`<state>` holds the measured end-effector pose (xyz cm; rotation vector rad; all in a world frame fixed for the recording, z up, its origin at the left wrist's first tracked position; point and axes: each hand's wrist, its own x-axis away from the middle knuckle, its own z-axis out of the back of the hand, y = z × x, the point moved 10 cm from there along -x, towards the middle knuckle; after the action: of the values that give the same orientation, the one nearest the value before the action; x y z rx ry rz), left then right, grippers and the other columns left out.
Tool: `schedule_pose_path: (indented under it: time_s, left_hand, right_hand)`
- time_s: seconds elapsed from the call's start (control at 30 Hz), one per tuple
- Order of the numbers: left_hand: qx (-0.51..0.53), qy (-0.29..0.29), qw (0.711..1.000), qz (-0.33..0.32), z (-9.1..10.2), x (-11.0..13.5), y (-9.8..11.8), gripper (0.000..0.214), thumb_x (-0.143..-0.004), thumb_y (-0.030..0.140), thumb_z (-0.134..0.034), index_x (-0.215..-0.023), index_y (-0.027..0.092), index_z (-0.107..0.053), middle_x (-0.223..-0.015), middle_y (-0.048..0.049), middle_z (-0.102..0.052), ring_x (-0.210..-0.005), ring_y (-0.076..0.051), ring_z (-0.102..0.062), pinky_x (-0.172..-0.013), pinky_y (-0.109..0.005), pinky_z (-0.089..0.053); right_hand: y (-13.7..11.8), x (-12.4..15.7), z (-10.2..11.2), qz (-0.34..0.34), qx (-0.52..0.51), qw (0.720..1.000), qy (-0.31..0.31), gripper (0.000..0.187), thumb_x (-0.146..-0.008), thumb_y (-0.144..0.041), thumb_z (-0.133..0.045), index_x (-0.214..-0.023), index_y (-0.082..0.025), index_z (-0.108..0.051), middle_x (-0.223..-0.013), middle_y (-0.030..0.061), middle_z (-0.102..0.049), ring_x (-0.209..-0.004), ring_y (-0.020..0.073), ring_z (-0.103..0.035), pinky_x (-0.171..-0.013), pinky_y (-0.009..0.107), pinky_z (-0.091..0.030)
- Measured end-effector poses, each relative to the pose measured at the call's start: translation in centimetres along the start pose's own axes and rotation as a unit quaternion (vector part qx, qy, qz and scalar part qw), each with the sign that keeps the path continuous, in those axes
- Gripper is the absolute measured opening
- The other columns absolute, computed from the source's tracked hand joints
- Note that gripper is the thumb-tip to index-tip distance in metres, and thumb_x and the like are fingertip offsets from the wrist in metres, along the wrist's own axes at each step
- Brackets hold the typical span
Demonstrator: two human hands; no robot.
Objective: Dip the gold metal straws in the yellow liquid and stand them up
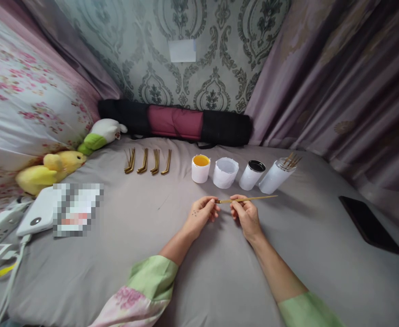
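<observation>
A thin gold-coloured stick (261, 198) lies nearly level between my hands, its pointed end reaching out to the right. My left hand (202, 213) pinches the left end, where a darker gold piece shows at the fingertips. Around the stick's middle, my right hand (246, 215) is closed with thumb and fingers. Just beyond the hands stand a cup with yellow contents (200, 172), a whitish cup (226, 175), a dark-topped white container (250, 177) and a white-wrapped jar (275, 178) holding several thin sticks (292, 160).
Bundles of bent gold pieces (145, 161) lie in a row at the back left. A phone (370, 225) rests on the right. Plush toys (54, 168), a white power bank (41, 211) and a power strip (2, 227) line the left. Behind is a black-and-maroon roll (175, 122).
</observation>
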<state>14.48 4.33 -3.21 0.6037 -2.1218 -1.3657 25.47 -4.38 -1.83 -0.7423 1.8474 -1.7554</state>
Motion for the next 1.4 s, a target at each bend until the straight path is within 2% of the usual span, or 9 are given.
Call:
schedule_pose_path:
  time_s: [0.37,0.6,0.83,1.17,1.4]
  left_hand:
    - [0.116,-0.051,0.99,0.056,-1.0,0.1,-1.2,0.035,-0.074,0.037,-0.058,-0.094,0.008,-0.055,-0.072,-0.0064,-0.059,-0.055,-0.009,-0.053,-0.047,-0.02,-0.036]
    - [0.148,-0.085,0.981,0.09,-1.6,0.4,-1.8,0.026,-0.077,0.029,-0.057,-0.094,0.009,-0.058,-0.074,-0.0067,-0.059,-0.056,-0.008,-0.053,-0.049,-0.019,-0.038]
    - [0.145,-0.093,0.975,0.142,-1.9,0.7,-2.6,0.02,-0.078,0.023,-0.055,-0.092,0.009,-0.058,-0.074,-0.0064,-0.06,-0.055,-0.008,-0.053,-0.049,-0.018,-0.039]
    - [0.123,-0.11,0.973,0.159,-2.3,1.1,-2.8,0.022,-0.077,0.024,-0.056,-0.094,0.01,-0.057,-0.07,-0.0041,-0.058,-0.053,-0.007,-0.051,-0.046,-0.017,-0.037]
    - [0.123,-0.098,0.972,0.175,-2.1,1.2,-2.8,0.02,-0.076,0.02,-0.057,-0.093,0.01,-0.057,-0.068,-0.0035,-0.057,-0.051,-0.006,-0.05,-0.044,-0.016,-0.036]
  right_hand:
    - [0.1,0.0,-0.1,-0.006,-0.003,1.0,-0.003,0.021,-0.069,-0.03,-0.058,-0.084,-0.017,-0.053,-0.059,-0.0035,-0.051,-0.045,0.0065,-0.043,-0.039,0.018,-0.034]
    - [0.0,0.1,-0.1,-0.012,-0.011,1.0,-0.006,0.017,-0.069,-0.03,-0.055,-0.081,-0.018,-0.052,-0.056,-0.005,-0.046,-0.043,0.0059,-0.04,-0.039,0.018,-0.032]
    - [0.0,0.1,0.1,-0.005,-0.017,1.0,-0.002,0.016,-0.068,-0.028,-0.053,-0.081,-0.018,-0.051,-0.056,-0.0057,-0.046,-0.041,0.0051,-0.038,-0.038,0.018,-0.031]
    - [0.0,0.2,0.4,-0.007,-0.006,1.0,0.002,0.016,-0.068,-0.027,-0.051,-0.081,-0.017,-0.054,-0.055,-0.0064,-0.045,-0.039,0.0046,-0.038,-0.036,0.017,-0.029]
    - [0.2,0.1,0.9,-0.02,0.011,1.0,0.002,0.018,-0.069,-0.03,-0.052,-0.082,-0.017,-0.054,-0.055,-0.0061,-0.045,-0.037,0.0044,-0.037,-0.035,0.017,-0.029]
